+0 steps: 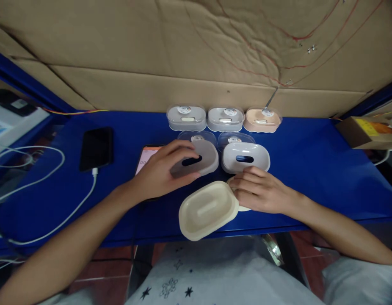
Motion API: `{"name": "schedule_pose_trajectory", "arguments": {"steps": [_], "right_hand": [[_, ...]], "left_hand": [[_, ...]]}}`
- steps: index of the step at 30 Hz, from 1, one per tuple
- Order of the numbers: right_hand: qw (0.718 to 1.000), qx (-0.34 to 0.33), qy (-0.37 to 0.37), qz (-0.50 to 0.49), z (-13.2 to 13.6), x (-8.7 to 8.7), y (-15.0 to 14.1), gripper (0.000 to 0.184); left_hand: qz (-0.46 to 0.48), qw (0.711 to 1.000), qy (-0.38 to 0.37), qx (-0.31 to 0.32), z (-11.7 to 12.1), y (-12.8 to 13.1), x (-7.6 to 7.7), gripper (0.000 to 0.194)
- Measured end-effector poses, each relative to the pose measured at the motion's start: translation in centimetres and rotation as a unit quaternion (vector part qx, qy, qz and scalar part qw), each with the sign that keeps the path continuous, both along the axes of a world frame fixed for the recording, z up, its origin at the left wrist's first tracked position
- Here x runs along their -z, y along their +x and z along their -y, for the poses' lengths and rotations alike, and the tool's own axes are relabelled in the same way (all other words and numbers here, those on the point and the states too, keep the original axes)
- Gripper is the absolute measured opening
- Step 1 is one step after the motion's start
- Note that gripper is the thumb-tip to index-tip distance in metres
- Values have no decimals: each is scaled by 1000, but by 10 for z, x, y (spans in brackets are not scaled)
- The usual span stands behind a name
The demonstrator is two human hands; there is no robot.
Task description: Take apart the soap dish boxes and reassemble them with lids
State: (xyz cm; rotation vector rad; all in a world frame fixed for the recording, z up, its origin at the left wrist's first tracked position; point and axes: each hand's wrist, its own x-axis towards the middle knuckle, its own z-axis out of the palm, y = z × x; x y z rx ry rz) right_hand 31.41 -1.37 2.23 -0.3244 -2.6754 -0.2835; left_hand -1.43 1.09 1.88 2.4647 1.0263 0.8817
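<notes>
My left hand (166,167) is over the left end of a grey oval dish (210,159) with a slot in its floor. Its fingers and thumb are spread apart, the thumb by the dish's near rim. My right hand (262,190) has its fingers closed at the right end of a cream oval tray (205,212), which is tilted near the table's front edge. Partly hidden under that hand is a second cream piece (245,208). Just beyond my right hand sits a pale, whitish slotted dish (261,157).
Along the back stand two grey lidded boxes (187,123) and a peach one (262,123). Clear lids (234,137) lie behind the slotted dishes. A phone (145,159) is partly under my left hand; a black phone (97,148) with a white cable lies left. A cardboard box (357,131) is at right.
</notes>
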Motion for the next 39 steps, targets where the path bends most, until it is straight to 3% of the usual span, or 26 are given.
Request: {"name": "schedule_pose_trajectory", "arguments": {"steps": [6, 10, 13, 16, 18, 22, 25, 28, 39], "right_hand": [[999, -3, 50, 11, 13, -3, -7, 35], [999, -1, 47, 22, 20, 0, -13, 34], [998, 26, 33, 45, 22, 5, -14, 29], [997, 46, -12, 64, 20, 5, -9, 24], [993, 36, -85, 70, 15, 0, -3, 22], [972, 32, -234, 22, -4, -11, 16, 14], [969, 96, -224, -33, -20, -12, 26, 27], [969, 106, -222, -25, -31, -7, 30, 27], [977, 99, -188, -8, -33, -5, 30, 31]], "left_hand": [[-110, 992, 11, 57, 0, -2, 18, 37], [-103, 992, 9, 72, 6, 1, 13, 35], [-88, 988, 2, 124, 20, 7, 2, 55], [-140, 978, 15, 157, 37, 16, -3, 83], [-179, 969, 12, 167, 43, 20, -2, 81], [-200, 967, 16, 156, 41, 20, 4, 54], [-197, 968, 15, 153, 37, 19, 5, 40], [-187, 969, 17, 159, 38, 22, 3, 32], [-182, 956, 69, 221, 62, 40, 10, 62]]}}
